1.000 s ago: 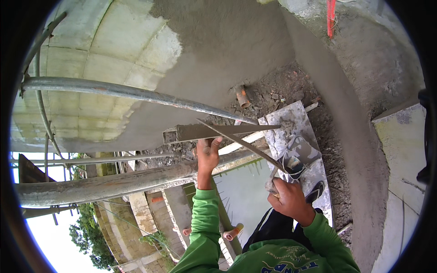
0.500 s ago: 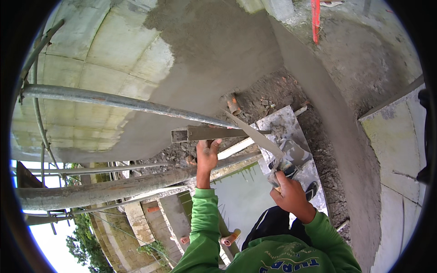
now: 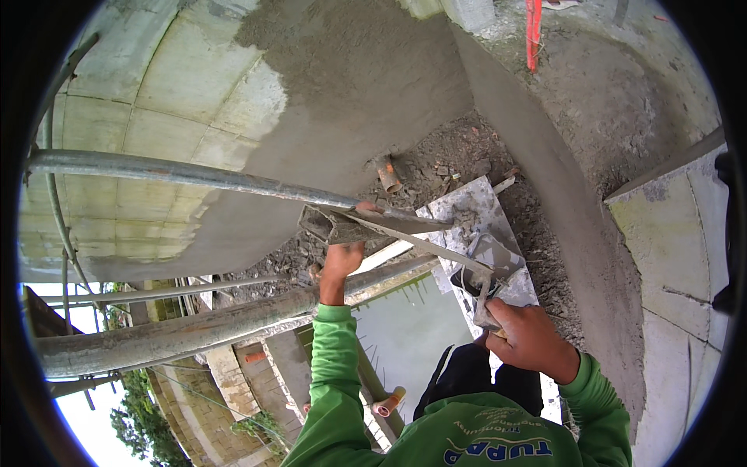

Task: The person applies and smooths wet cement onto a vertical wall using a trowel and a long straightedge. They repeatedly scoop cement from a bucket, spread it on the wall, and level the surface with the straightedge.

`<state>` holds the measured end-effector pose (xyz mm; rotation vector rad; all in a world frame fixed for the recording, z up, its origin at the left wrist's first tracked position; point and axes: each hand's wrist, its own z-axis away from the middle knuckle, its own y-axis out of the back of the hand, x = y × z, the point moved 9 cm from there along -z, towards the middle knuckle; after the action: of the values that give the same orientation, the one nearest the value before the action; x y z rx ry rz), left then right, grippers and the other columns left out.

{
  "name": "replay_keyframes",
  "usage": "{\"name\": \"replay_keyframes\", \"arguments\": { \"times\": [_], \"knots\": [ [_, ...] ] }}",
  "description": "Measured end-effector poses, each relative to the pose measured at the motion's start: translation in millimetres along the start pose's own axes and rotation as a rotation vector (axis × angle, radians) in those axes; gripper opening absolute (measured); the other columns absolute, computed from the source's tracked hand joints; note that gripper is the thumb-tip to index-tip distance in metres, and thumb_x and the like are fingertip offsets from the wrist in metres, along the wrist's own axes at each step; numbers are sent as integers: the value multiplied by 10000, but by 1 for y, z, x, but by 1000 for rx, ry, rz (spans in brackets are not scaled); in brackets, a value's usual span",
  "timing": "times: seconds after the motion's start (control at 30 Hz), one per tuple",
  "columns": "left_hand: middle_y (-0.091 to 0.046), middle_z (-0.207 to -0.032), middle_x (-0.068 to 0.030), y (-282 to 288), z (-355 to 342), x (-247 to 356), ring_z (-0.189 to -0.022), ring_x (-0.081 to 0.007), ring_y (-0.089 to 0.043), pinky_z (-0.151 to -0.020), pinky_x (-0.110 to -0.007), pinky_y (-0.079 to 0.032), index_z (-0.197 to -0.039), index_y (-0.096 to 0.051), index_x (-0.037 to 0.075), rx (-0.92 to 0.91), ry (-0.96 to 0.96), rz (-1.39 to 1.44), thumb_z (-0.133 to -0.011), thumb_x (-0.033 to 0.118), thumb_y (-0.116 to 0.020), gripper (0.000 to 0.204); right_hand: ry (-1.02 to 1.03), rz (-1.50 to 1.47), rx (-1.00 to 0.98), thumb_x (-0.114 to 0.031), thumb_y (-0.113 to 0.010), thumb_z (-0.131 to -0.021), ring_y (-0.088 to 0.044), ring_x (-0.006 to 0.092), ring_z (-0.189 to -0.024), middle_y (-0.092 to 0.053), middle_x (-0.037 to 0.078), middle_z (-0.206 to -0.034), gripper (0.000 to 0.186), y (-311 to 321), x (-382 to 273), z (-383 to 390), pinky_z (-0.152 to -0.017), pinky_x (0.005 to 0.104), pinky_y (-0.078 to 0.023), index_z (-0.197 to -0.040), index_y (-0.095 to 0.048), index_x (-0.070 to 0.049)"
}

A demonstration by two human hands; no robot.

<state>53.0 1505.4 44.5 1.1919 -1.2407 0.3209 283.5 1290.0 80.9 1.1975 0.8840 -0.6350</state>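
The left hand (image 3: 341, 263) is raised and grips from below a flat plaster board (a hawk) (image 3: 366, 224), which is loaded with grey mortar and held just under the steel scaffold pipe (image 3: 194, 175). The right hand (image 3: 529, 338) is clenched around the handle of a trowel (image 3: 486, 268); the blade of the trowel is wet with mortar and lies close to the right end of the hawk, probably touching it, but the view there is not clear. Below the trowel a grey mortar-stained board (image 3: 475, 210) lies on the rubble ground. The curved wall (image 3: 334, 86) in front is partly covered with fresh grey plaster, and bare pale blocks (image 3: 140, 101) show on its left side. Both arms wear green sleeves (image 3: 334, 373)
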Motion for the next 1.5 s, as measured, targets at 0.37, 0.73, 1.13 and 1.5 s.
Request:
{"name": "replay_keyframes", "arguments": {
  "times": [0.37, 0.73, 1.13, 1.5],
  "knots": [
    [-560, -1162, -92, 13, 5, -5, -1052, -190, -533, -902, -305, -434, -1152, -543, -3, 86, 5, -31, -843, -71, -540, 316, -115, -99, 202, -131, -573, -761, -610, 400, -649, -607, 189, -691, 377, 14, 25, -11, -584, 485, -481, -1116, -489, -37],
    [-622, -1103, -98, 26, 18, -11, -1012, -182, -553, -903, -307, -434, -1154, -546, -18, 131, 90, 13, -869, -17, -515, 286, -131, -172, 379, -121, -611, -755, -603, 424, -667, -604, 203, -719, 323, -33, 78, -29, -576, 468, -480, -1037, -502, -7],
    [-619, -1050, -99, 11, 9, 24, -994, -171, -550, -887, -311, -452, -1063, -565, -8, -82, 1, -95, -877, 70, -535, 204, 102, -82, 1, -144, -620, -733, -586, 367, -574, -584, 139, -654, 246, -12, -21, -9, -524, 446, -459, -919, -489, -50],
    [-586, -1125, -103, 29, 26, -22, -1100, -236, -531, -977, -356, -396, -1123, -559, 4, 120, 45, -149, -883, 37, -567, 242, -136, -40, 91, -153, -585, -759, -620, 373, -668, -634, 170, -798, 306, -36, 45, 4, -582, 478, -479, -1028, -491, -43]
  ]
}}
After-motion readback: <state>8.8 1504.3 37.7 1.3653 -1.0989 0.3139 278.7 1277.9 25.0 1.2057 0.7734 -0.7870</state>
